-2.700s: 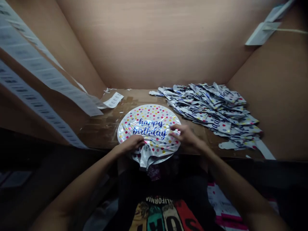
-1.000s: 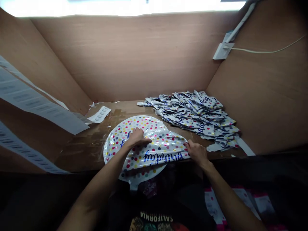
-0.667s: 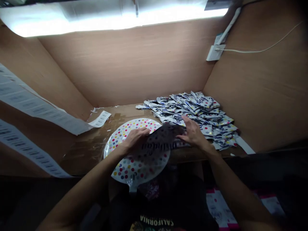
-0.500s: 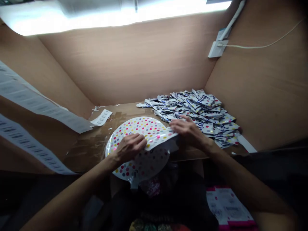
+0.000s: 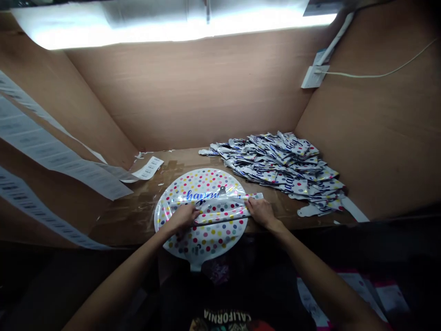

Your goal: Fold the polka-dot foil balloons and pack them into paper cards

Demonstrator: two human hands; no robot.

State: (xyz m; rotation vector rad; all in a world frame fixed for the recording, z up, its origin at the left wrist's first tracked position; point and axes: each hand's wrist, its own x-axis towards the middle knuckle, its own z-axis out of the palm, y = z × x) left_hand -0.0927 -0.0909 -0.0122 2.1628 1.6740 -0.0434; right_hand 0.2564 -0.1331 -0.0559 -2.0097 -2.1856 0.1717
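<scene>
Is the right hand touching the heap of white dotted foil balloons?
No, the right hand grips a narrow, folded white dotted foil strip, apart from the heap.

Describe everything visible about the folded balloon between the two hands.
The folded balloon is a long, narrow, glossy strip, white with multicoloured dots, apparently thin foil-like film. It lies crosswise over a round, spread-out balloon, one end reaching past that balloon's right edge. The left hand touches its left part; the right hand, near its right end.
</scene>
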